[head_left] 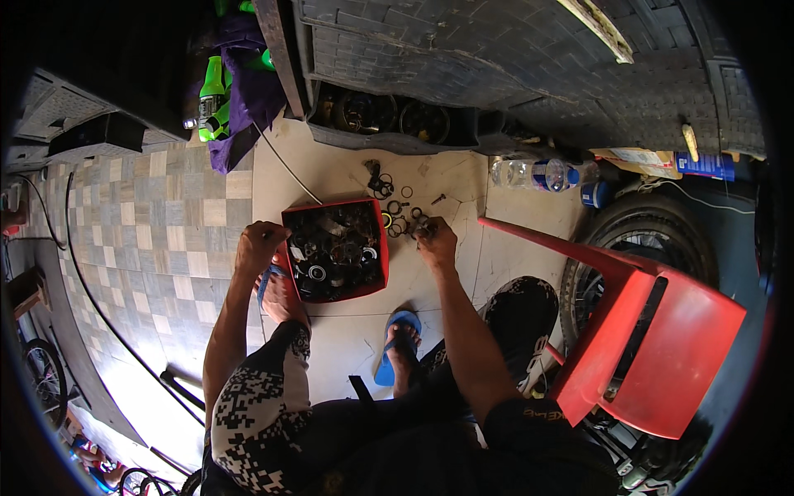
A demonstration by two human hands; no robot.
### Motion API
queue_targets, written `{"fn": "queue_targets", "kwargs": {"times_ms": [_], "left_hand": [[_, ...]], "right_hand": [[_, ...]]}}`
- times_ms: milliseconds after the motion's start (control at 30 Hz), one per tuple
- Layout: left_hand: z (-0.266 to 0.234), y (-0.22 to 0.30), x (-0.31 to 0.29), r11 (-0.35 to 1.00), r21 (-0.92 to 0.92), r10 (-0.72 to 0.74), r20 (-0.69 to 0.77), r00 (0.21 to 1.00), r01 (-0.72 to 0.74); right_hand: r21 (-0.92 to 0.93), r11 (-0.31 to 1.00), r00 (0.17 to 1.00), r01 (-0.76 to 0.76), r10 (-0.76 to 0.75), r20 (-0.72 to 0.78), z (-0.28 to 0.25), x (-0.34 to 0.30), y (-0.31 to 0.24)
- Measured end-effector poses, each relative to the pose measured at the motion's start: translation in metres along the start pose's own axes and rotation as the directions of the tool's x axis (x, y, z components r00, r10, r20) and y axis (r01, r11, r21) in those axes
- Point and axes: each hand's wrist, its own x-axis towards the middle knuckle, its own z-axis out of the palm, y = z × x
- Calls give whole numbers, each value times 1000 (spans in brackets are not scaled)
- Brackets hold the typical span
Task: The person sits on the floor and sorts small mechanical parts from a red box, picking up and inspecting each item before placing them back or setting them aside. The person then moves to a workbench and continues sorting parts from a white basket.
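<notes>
On the floor between my feet lies a shallow red box [383, 277], filled with dark small parts, rings and metal pieces. My left hand [263, 245] is at the box's left edge with its fingers curled closed; what they hold, if anything, is hidden. To the right of the box, my right hand [437, 245] is closed on a small dark part [423, 228], held low over the tiles. Beside it are several loose black rings [395, 217], a ring with a yellow-green face [386, 220] and a small dark bolt [439, 199].
A dark woven cabinet [397, 50] with a low tray [385, 142] stands ahead. Clear plastic bottles [529, 174], wheels with tyres [662, 223] and a red plastic chair [670, 355] are at the right. Green bottles [212, 91] and purple cloth [248, 99] sit at the far left.
</notes>
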Motion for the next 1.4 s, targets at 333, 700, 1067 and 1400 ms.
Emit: {"fn": "queue_targets", "kwargs": {"times_ms": [333,700,1067,1400], "left_hand": [[-2,0,2,997,33,-67,45,997,65],[-2,1,1,997,-6,-70,47,996,71],[0,-1,1,999,15,-44,33,998,43],[4,-3,-3,999,7,-50,-1,999,50]], "right_hand": [[142,840,743,524,-533,405,10,-84,-131],[-415,869,888,269,-391,-244,-17,64,-23],[187,979,967,82,-123,221,19,84,-81],[-430,892,982,140,-69,177,55,72,-116]]}}
